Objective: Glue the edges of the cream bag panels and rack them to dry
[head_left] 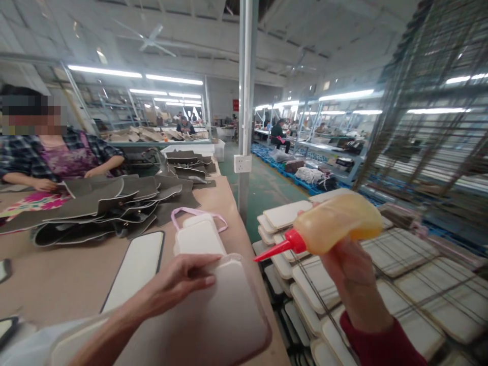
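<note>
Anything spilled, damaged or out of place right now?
I see no spill or damage; no drip shows at the red nozzle by the white panel. Only the grey pieces look untidy, heaped unevenly on the table.

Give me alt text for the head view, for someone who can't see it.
A person's right hand holds a yellow squeeze bottle, its red nozzle pointing toward a white panel in their left hand. More panels sit stacked beside the brown table.

Green floor (272,184); pale post (247,101); bright tube lights (104,71) overhead
</note>
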`<move>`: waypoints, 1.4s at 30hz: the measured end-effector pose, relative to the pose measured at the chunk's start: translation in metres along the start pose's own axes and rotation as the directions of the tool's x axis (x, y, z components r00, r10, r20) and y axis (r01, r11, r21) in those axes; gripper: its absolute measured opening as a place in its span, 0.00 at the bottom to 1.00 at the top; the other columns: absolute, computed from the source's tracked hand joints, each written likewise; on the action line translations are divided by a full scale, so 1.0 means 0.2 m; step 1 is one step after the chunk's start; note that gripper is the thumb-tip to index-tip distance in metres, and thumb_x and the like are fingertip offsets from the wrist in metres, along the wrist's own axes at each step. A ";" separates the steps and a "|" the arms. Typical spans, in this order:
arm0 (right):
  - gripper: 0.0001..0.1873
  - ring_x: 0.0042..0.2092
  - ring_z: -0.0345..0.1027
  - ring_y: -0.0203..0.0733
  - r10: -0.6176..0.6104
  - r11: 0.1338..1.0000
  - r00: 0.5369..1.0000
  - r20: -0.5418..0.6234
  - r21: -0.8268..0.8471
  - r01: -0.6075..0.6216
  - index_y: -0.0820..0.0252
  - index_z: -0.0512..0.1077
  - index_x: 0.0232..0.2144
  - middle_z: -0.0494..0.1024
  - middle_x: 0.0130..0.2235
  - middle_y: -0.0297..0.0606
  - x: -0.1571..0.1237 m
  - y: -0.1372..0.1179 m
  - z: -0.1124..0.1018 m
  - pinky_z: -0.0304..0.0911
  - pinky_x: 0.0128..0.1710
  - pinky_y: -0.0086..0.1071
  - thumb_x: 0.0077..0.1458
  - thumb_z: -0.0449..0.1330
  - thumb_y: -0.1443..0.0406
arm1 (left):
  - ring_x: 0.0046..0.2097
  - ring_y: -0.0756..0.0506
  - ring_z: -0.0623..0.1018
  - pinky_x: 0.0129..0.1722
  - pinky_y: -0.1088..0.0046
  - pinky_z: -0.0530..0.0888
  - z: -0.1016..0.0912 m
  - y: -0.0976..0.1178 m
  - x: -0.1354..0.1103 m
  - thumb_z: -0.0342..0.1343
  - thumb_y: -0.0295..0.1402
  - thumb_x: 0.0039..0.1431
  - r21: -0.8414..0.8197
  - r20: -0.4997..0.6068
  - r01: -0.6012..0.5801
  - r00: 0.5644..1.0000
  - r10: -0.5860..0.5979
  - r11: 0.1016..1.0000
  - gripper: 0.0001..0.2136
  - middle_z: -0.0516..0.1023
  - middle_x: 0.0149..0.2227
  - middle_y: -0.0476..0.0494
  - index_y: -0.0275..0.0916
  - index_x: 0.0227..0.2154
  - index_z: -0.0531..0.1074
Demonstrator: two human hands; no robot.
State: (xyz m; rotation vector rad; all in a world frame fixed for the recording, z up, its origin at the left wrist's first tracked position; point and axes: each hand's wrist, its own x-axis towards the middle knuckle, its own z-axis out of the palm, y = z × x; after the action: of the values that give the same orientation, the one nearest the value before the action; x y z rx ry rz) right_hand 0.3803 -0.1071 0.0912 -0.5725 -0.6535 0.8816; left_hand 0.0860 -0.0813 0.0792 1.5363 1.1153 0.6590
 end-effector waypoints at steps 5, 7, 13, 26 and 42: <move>0.37 0.48 0.77 0.58 0.061 0.998 0.991 0.121 -0.027 -0.058 0.49 0.78 0.41 0.84 0.43 0.37 -0.02 -0.01 0.09 0.65 0.56 0.59 0.21 0.78 0.63 | 0.37 0.40 0.79 0.38 0.71 0.73 -0.09 0.06 -0.01 0.64 0.38 0.50 0.088 0.314 -0.028 0.949 -0.001 0.996 0.16 0.84 0.36 0.46 0.40 0.42 0.84; 0.37 0.48 0.78 0.57 0.094 0.995 0.972 0.218 -0.063 -0.082 0.48 0.78 0.43 0.84 0.43 0.37 -0.03 0.02 0.13 0.67 0.55 0.57 0.23 0.79 0.61 | 0.36 0.43 0.78 0.37 0.74 0.72 -0.16 0.06 -0.01 0.63 0.37 0.53 0.103 0.412 -0.068 0.911 0.019 0.992 0.14 0.83 0.35 0.47 0.40 0.42 0.83; 0.31 0.47 0.79 0.57 0.165 0.981 0.894 0.417 -0.167 -0.103 0.46 0.78 0.42 0.84 0.42 0.36 -0.08 0.14 0.24 0.71 0.53 0.54 0.31 0.79 0.57 | 0.29 0.52 0.69 0.28 0.82 0.64 -0.39 -0.02 0.02 0.63 0.35 0.58 0.028 0.641 -0.171 0.759 0.114 0.985 0.15 0.78 0.29 0.52 0.37 0.47 0.80; 0.27 0.38 0.81 0.47 0.176 0.965 0.846 0.504 -0.260 -0.046 0.45 0.81 0.39 0.85 0.39 0.31 -0.17 0.25 0.45 0.78 0.41 0.38 0.32 0.79 0.56 | 0.40 0.44 0.79 0.38 0.78 0.74 -0.59 -0.02 -0.01 0.64 0.40 0.59 0.079 0.812 -0.205 0.581 0.056 0.976 0.19 0.84 0.39 0.45 0.34 0.49 0.80; 0.24 0.38 0.81 0.45 0.167 0.959 0.824 0.542 -0.285 -0.007 0.44 0.82 0.36 0.85 0.39 0.29 -0.25 0.16 0.44 0.77 0.39 0.35 0.32 0.79 0.57 | 0.47 0.44 0.80 0.45 0.79 0.73 -0.53 0.05 -0.08 0.64 0.37 0.59 0.070 0.841 -0.211 0.539 0.057 0.975 0.19 0.84 0.46 0.45 0.35 0.51 0.78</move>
State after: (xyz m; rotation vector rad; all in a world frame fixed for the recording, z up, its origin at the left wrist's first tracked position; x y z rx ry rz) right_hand 0.2777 -0.1159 0.1148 -0.5915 -1.3138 1.0668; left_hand -0.0091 -0.0494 0.1200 1.7832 0.2945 -0.1407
